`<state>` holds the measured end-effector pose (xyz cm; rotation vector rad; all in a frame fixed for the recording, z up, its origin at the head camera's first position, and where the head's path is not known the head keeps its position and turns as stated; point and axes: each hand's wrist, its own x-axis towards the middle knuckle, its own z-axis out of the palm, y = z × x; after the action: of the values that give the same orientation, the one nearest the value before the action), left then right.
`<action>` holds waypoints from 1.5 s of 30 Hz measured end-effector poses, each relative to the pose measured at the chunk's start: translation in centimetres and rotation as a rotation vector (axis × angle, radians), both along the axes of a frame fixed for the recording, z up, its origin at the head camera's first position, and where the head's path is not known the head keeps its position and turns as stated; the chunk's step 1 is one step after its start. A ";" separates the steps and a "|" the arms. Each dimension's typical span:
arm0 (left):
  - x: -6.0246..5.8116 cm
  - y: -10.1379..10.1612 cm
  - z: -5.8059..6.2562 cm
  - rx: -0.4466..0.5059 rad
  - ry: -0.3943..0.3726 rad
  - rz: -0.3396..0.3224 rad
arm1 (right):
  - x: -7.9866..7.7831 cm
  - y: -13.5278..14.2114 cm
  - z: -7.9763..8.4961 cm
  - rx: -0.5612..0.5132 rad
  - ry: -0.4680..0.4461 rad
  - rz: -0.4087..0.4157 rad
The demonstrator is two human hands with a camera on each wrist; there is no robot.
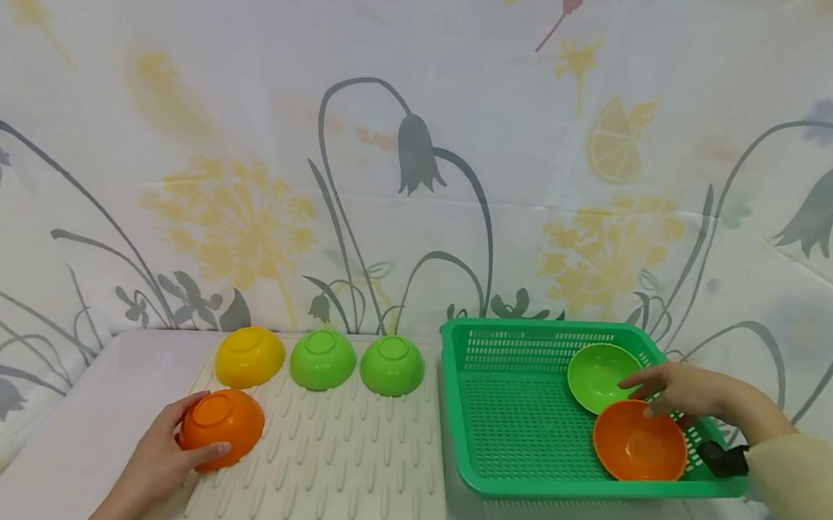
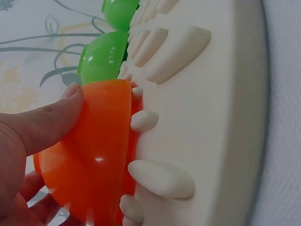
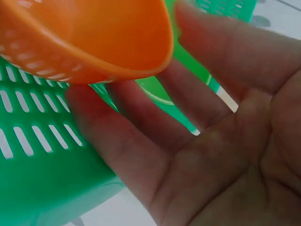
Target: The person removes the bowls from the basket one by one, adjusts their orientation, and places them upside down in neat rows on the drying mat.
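Note:
On the cream ribbed draining mat (image 1: 357,489), an upside-down orange bowl (image 1: 230,430) is gripped by my left hand (image 1: 160,457). The thumb lies along the bowl's near side, with fingers round its far side. My right hand (image 1: 690,391) is over the right end of the green basket (image 1: 468,466), at the rim of a second orange bowl (image 1: 643,445), which sits mouth up. In the right wrist view, its spread fingers (image 3: 127,150) reach beneath that bowl's rim; the thumb stands beside the rim. A light green bowl (image 1: 597,374) lies behind it in the basket.
Along the mat's back edge stand an upside-down yellow bowl (image 1: 249,357) and two upside-down green bowls (image 1: 322,360). A flower-printed white cloth (image 1: 387,249) hangs behind. The basket stands right of the mat, its black handle (image 1: 721,459) close to the right wrist.

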<state>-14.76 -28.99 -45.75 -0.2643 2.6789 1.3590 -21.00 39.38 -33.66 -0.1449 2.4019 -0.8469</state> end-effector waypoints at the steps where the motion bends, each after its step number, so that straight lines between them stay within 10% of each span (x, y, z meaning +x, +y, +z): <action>1: 0.0 0.1 0.1 -0.003 0.000 0.000 | 0.0 -0.1 0.0 0.004 -0.009 -0.005; 45: -0.6 0.5 1.5 -0.187 -0.033 -0.050 | 1.6 -0.4 1.3 -0.244 0.154 -0.006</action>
<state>-15.34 -28.46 -44.28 -0.2334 2.7671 1.0822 -19.41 38.95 -32.34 -0.3086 2.4321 -1.1682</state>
